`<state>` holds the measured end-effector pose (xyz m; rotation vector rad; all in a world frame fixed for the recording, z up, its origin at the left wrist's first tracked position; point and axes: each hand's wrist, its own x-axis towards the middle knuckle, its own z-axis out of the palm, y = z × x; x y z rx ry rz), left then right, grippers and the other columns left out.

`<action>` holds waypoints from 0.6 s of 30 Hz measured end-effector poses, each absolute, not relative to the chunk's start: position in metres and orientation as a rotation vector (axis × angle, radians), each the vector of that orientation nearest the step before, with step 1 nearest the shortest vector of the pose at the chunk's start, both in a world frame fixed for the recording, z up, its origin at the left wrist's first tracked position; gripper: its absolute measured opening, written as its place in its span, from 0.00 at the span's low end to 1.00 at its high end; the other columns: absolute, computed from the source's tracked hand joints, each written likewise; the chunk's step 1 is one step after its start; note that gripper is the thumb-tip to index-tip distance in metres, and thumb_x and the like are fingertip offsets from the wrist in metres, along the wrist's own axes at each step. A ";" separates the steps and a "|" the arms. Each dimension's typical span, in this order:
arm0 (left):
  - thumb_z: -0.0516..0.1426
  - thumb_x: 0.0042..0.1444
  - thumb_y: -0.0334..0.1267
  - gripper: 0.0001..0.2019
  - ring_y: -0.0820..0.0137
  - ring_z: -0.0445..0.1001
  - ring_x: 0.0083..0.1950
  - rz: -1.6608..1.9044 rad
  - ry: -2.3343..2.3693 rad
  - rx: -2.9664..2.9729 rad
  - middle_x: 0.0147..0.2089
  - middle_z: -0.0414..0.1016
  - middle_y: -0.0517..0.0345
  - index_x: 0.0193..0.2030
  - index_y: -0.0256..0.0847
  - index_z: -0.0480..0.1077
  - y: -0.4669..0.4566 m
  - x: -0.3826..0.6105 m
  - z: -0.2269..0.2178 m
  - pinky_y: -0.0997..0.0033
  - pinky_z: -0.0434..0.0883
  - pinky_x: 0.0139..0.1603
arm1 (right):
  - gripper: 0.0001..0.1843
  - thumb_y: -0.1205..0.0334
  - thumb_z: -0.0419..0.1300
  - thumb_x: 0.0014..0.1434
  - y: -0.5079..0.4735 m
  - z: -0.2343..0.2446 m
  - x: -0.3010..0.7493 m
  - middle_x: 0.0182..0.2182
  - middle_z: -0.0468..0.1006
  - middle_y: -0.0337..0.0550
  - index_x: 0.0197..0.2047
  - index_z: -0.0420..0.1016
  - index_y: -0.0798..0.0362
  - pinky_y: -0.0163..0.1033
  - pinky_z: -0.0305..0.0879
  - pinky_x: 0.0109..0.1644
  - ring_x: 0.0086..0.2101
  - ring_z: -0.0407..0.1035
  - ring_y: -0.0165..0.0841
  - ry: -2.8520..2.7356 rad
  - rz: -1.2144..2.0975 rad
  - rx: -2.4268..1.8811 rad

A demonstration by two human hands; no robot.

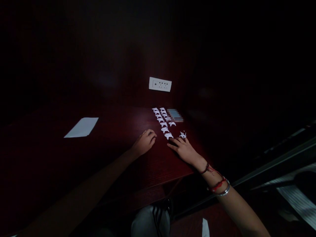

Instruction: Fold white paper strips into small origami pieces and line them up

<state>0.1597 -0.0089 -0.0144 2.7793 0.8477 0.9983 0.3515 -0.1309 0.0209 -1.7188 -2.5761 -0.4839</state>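
Observation:
Small folded white paper pieces (pixel 163 124) lie in two slanting rows on the dark red wooden table (pixel 123 131). My right hand (pixel 185 150) lies palm down at the near end of the rows, its fingers spread. Its fingertips are beside the nearest folded piece (pixel 168 135) and by a small heap of white paper scraps (pixel 183 134); whether they touch is hard to tell. Left of the rows, my left hand (pixel 144 143) rests on the table with loosely bent fingers apart from the thumb, and nothing shows in it.
A stack of white paper (pixel 82 127) lies at the left of the table. A blurred bluish flat object (pixel 175 114) is beside the rows. A white socket panel (pixel 160 84) is on the back wall. Below the table edge, a white paper strip (pixel 205 227) shows.

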 end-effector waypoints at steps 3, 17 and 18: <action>0.46 0.52 0.31 0.08 0.68 0.61 0.43 1.020 0.894 2.743 0.41 0.60 0.56 0.38 0.40 0.63 -0.006 0.159 -0.015 0.65 0.59 0.46 | 0.21 0.68 0.43 0.56 -0.129 0.020 0.369 0.52 0.56 0.46 0.53 0.55 0.46 0.49 0.49 0.45 0.47 0.51 0.39 -2.510 -0.543 -1.842; 0.46 0.50 0.30 0.08 0.68 0.61 0.43 0.999 0.876 2.751 0.41 0.60 0.56 0.36 0.41 0.63 -0.008 0.158 -0.015 0.64 0.60 0.46 | 0.10 0.65 0.51 0.52 -0.102 0.022 0.424 0.41 0.67 0.44 0.35 0.72 0.51 0.39 0.56 0.43 0.40 0.60 0.32 -2.096 -0.348 -1.853; 0.46 0.50 0.30 0.08 0.68 0.62 0.42 0.998 0.871 2.751 0.41 0.60 0.56 0.36 0.41 0.63 -0.008 0.158 -0.015 0.64 0.60 0.46 | 0.10 0.66 0.52 0.51 -0.098 0.021 0.427 0.39 0.68 0.43 0.35 0.73 0.51 0.38 0.57 0.43 0.40 0.61 0.31 -2.091 -0.309 -1.841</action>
